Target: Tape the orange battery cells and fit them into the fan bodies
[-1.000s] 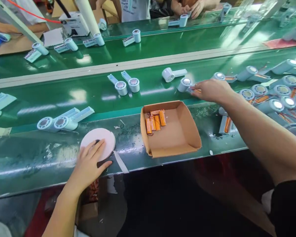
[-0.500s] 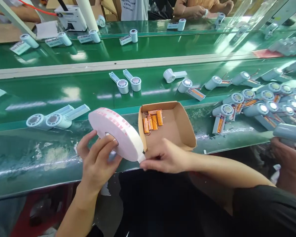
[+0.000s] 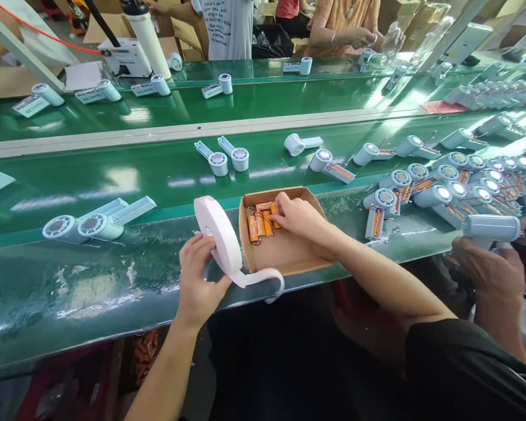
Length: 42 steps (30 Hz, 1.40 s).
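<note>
My left hand [image 3: 200,283] is closed on a large white roll of tape [image 3: 222,237], its fingers at the core. From the roll's lower edge a loose strip of tape [image 3: 263,276] curls out to the right in front of the box. My right hand [image 3: 301,221] reaches into a shallow cardboard box [image 3: 296,264], thumb and fingers pinching an orange battery [image 3: 274,209] at the right of the group. Several more orange batteries [image 3: 259,225] with thin dark wires lie together in the box's left part.
Two light-blue handheld fans [image 3: 97,225] lie left on the bench, and two smaller ones [image 3: 240,158] on the green conveyor belt [image 3: 158,169]. Many open-handled fans [image 3: 447,172] crowd the right side. A co-worker's hands [image 3: 493,263] hold a fan at far right. More people stand beyond the belt.
My right hand has let go of the tape end and moved up into the box onto a battery. The strip now hangs loose and longer. The roll has turned more edge-on and moved right.
</note>
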Tool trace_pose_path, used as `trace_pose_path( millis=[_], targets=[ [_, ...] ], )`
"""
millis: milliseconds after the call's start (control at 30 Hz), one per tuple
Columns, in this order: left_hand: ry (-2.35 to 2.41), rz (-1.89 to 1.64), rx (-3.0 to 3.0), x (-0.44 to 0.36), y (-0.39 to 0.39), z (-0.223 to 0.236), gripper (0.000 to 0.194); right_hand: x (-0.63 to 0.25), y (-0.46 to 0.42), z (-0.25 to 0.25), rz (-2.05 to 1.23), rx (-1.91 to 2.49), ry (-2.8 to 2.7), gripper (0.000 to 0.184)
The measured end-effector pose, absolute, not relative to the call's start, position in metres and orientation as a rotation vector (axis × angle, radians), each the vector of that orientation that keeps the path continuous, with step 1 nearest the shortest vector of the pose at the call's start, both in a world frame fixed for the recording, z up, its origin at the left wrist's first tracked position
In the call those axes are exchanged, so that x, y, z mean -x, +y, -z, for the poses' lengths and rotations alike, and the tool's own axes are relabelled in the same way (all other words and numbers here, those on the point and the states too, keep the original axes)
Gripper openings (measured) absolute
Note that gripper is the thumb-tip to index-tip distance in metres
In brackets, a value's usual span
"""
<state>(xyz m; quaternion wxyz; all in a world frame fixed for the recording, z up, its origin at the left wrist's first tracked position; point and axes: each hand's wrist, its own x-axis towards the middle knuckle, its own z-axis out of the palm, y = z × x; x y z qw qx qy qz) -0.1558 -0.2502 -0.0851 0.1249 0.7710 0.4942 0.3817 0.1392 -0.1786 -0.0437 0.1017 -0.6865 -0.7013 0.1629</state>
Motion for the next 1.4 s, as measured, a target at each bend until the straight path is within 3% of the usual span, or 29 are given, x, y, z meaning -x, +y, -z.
trace_pose_path(
  millis=[133,267,333,600,767,967,1033,1233,1400],
  targets=[
    [1.285,-1.185,-2.458,0.157,-0.253,0.074,0.052,-0.147,-0.197,0.038,-1.028,1.425,-1.647,0.028],
    [1.244,-1.148,-2.681,0.157,-0.256,0.064,0.042,-0.141,-0.231,0.018,-1.248,1.051,-1.402,0.057],
    [1.258,-1.136,-2.748,0.155,-0.257,0.061,0.040,-0.134,-0.245,0.009,-1.247,1.066,-1.414,0.059],
    [1.270,-1.089,-2.950,0.148,-0.260,0.050,0.049,-0.128,-0.267,-0.006,-0.995,1.280,-1.755,0.040],
    [1.159,-1.121,-3.143,0.154,-0.250,0.036,0.060,-0.136,-0.260,-0.010,-1.082,1.306,-1.785,0.024],
    [1.292,-1.306,-2.986,0.129,-0.260,0.038,0.071,-0.092,-0.269,0.033,-1.123,1.015,-0.924,0.048],
    [1.281,-1.309,-2.885,0.118,-0.273,0.043,0.075,-0.088,-0.270,0.043,-1.084,0.958,-0.716,0.048],
    [1.314,-1.089,-2.769,0.169,-0.287,0.064,0.073,-0.193,-0.238,0.019,-0.658,0.882,-0.621,0.025],
    [1.654,-0.935,-2.736,0.241,-0.263,0.099,0.063,-0.235,-0.250,0.017,-0.874,0.972,-0.696,0.045]
  ],
)
